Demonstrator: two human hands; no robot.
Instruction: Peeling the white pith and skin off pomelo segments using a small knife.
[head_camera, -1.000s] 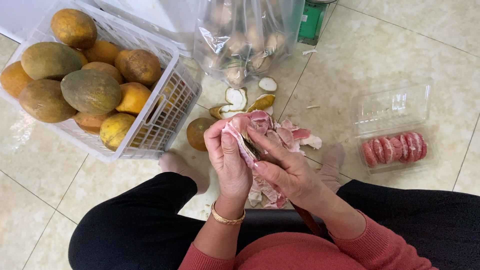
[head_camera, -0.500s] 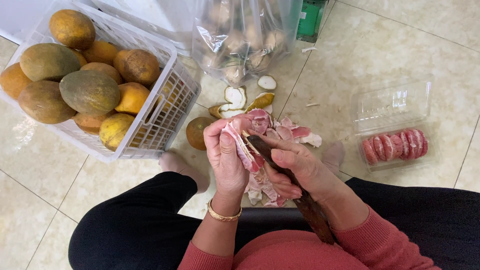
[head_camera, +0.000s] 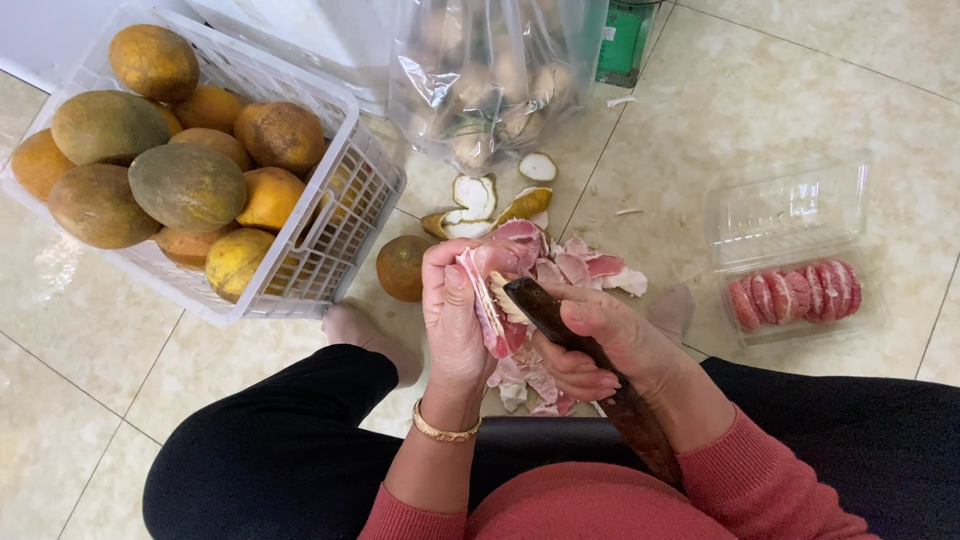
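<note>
left hand (head_camera: 455, 320) gripping pomelo segment (head_camera: 492, 300) — right hand (head_camera: 595, 345) holding knife (head_camera: 590, 375)

1. There is a single view, from a camera worn on the person's head, looking steeply down past chest and lap to the tiled floor (head_camera: 800, 90).
2. It sits close: the left hand (head_camera: 455, 315) and right hand (head_camera: 600, 345) fill the centre.
3. The white fruit crate (head_camera: 340, 215) lies far left, the clear plastic container (head_camera: 790, 215) right.

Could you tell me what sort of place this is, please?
Probably a home or small shop floor used for fruit preparation: tiled floor, a white basket of pomelos, and a clear box of peeled segments.
</note>
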